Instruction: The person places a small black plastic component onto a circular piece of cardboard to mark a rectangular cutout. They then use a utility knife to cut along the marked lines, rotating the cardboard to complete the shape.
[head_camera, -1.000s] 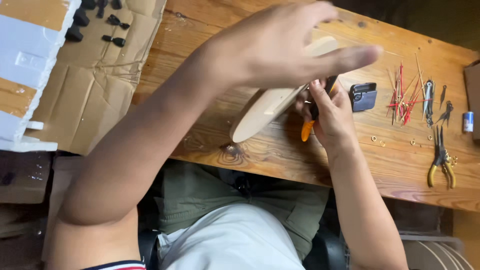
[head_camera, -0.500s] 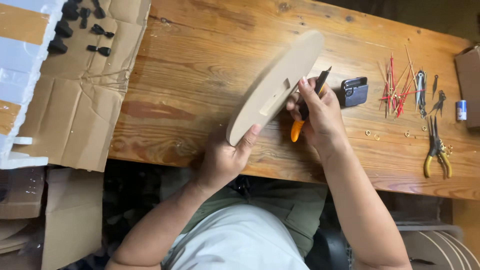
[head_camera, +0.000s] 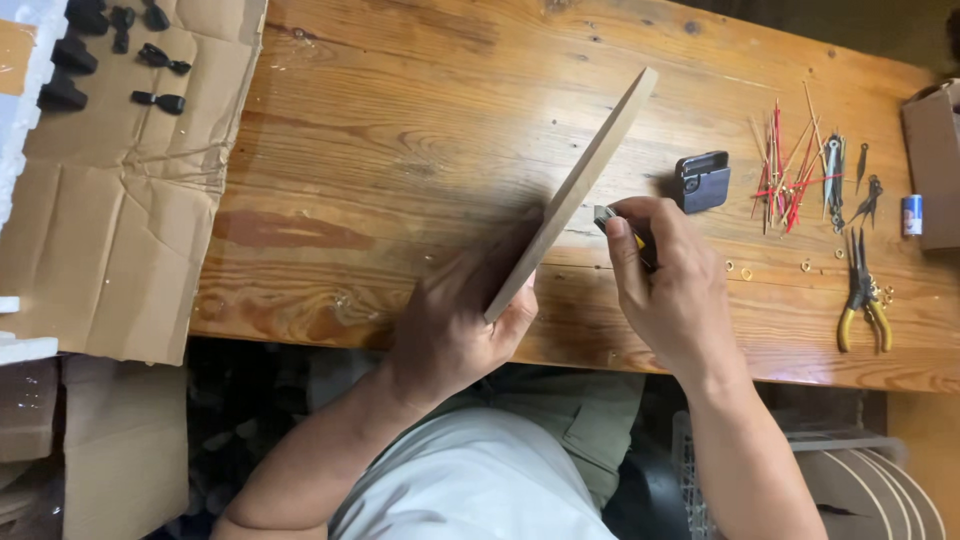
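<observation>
My left hand (head_camera: 455, 320) grips the near end of a thin wooden board (head_camera: 575, 190), holding it on edge and tilted above the wooden table (head_camera: 400, 130). My right hand (head_camera: 675, 290) is closed around a small tool (head_camera: 622, 228) with a dark and yellow-orange body, its tip against the board's right face. A small dark box-shaped piece (head_camera: 702, 181) lies on the table just beyond my right hand.
Red and tan thin sticks (head_camera: 785, 170) and small dark metal parts (head_camera: 850, 185) lie at the right, with yellow-handled pliers (head_camera: 860, 295), small rings and a little blue-and-white tube (head_camera: 912, 215). Flattened cardboard (head_camera: 110, 200) with several black pieces (head_camera: 110, 50) covers the left.
My left arm came down from in front of the camera and took the board's near end. The board turned from flat-faced to edge-on, and my right hand now presses the tool against it.
</observation>
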